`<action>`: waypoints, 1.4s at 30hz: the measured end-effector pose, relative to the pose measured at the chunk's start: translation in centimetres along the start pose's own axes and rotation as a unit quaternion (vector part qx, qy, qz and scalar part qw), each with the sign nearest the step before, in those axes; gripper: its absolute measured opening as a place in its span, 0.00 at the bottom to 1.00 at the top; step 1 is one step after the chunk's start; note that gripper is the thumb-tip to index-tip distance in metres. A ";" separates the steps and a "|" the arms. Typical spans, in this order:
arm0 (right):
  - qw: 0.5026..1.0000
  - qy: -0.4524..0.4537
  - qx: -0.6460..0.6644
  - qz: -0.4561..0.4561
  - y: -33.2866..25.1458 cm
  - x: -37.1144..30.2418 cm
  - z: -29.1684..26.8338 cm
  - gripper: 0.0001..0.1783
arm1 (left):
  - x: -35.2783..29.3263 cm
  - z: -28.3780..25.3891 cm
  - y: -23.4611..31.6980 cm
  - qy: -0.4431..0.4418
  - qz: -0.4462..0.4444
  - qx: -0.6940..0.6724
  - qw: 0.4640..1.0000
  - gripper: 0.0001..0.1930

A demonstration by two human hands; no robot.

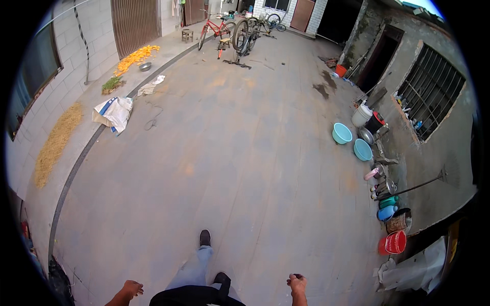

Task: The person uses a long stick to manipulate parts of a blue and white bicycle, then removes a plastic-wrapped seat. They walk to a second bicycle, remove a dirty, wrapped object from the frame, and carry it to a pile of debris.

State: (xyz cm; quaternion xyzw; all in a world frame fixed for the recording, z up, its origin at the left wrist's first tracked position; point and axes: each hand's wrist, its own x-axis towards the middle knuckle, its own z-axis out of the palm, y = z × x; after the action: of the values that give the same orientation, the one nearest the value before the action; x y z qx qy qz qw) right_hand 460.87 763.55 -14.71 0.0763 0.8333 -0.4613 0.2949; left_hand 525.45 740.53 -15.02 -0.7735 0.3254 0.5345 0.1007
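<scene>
Both hands hang apart at the lower edge, over the bare grey concrete of a yard. My left hand (133, 288) is held out beside my left leg, its fingers loosely bent and slightly apart, with nothing visible in it. On the other side, my right hand (297, 282) is raised a little, the fingers curled in toward the palm; I see no object in them. Neither hand touches anything. Between them are my jeans (191, 268), with one dark shoe (205, 237) stepped forward.
Along the right wall stand a red bucket (395, 243), a blue jug (387, 212), turquoise basins (342, 133) and a white bucket (361, 116). At left lie spread grain (57, 145), a white sack (116, 113) and orange-yellow produce (133, 57). Bicycles (219, 29) stand far ahead.
</scene>
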 end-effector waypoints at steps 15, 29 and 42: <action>0.966 -0.008 0.028 0.256 -11.4 17.2 20.9 0.10 | 6.8 -0.6 69.3 -0.001 0.283 -0.055 0.958 0.15; 0.994 0.030 0.036 0.102 -58.6 57.8 36.0 0.13 | 17.6 4.5 99.9 -0.002 0.049 0.046 0.998 0.15; 0.979 0.013 0.000 0.206 -78.9 80.2 50.7 0.12 | 25.1 10.4 152.1 0.007 0.159 0.003 0.987 0.15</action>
State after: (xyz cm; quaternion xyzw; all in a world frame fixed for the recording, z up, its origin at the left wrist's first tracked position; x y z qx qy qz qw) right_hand 385.37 666.27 -22.97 0.2521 0.8033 -0.3901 0.3727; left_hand 430.04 618.99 -12.43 -0.7153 0.4465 0.5374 0.0144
